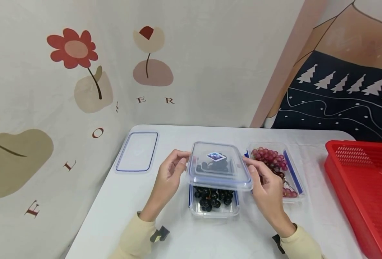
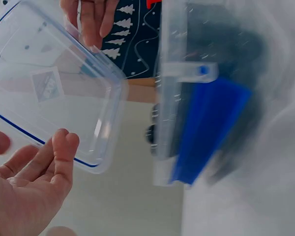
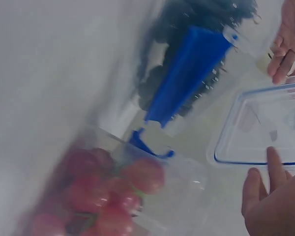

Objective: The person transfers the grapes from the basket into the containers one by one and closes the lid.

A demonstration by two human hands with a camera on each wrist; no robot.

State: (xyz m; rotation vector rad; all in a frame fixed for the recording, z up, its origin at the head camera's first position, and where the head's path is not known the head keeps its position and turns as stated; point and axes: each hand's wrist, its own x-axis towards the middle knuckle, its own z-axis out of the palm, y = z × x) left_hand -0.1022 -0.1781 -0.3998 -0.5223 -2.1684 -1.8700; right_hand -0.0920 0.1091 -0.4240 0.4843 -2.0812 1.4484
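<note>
Both hands hold a clear box lid (image 1: 221, 167) with a blue seal and a diamond-shaped label, tilted above a clear box (image 1: 215, 213). At its left edge my left hand (image 1: 169, 174) pinches it between thumb and fingers; at the right edge my right hand (image 1: 268, 185) grips it. Dark grapes (image 1: 210, 199) fill the box and show partly through the lid. A blue side clip (image 2: 206, 132) hangs unlatched on that box in the left wrist view. To the right sits a second clear box (image 1: 300, 180) with red grapes (image 1: 270, 158), its far-left part behind my right hand.
Another lid with a blue rim (image 1: 137, 151) lies flat on the white table (image 1: 113, 205) at the back left. At the right edge stands a large red basket (image 1: 346, 187). Printed cloth (image 1: 210, 90) hangs behind and to the left of the table.
</note>
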